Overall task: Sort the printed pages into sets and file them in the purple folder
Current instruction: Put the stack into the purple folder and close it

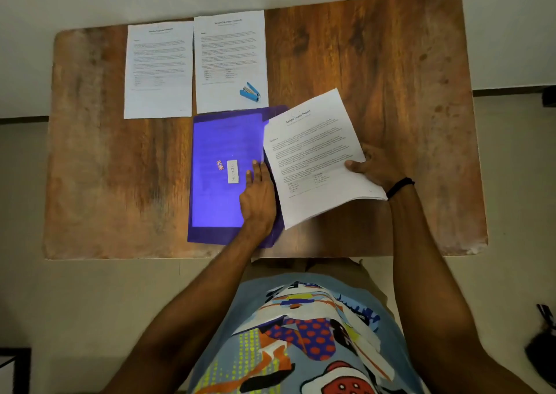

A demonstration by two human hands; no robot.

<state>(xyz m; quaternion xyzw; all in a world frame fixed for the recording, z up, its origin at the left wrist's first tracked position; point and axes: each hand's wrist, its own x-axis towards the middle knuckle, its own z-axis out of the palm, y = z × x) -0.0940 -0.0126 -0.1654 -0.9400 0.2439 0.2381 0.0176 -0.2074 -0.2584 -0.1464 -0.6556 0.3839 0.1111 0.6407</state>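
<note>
Two far page sets, print too blurred to read; blue stapler sits on the right one. Right hand pinches a third stack, thumb on top, fingers hidden underneath, its edge overlapping the purple folder mid-table. Left hand presses flat there, fingers straight.

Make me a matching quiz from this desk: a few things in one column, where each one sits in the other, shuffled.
Things:
1. stapler
2. folder
3. Health Report pages
4. far-left page

Places:
A. under the left hand
B. gripped by the right hand
C. on top of the middle page
D. flat on the table, nothing on it

Pairs: 1-C, 2-A, 3-B, 4-D
</note>
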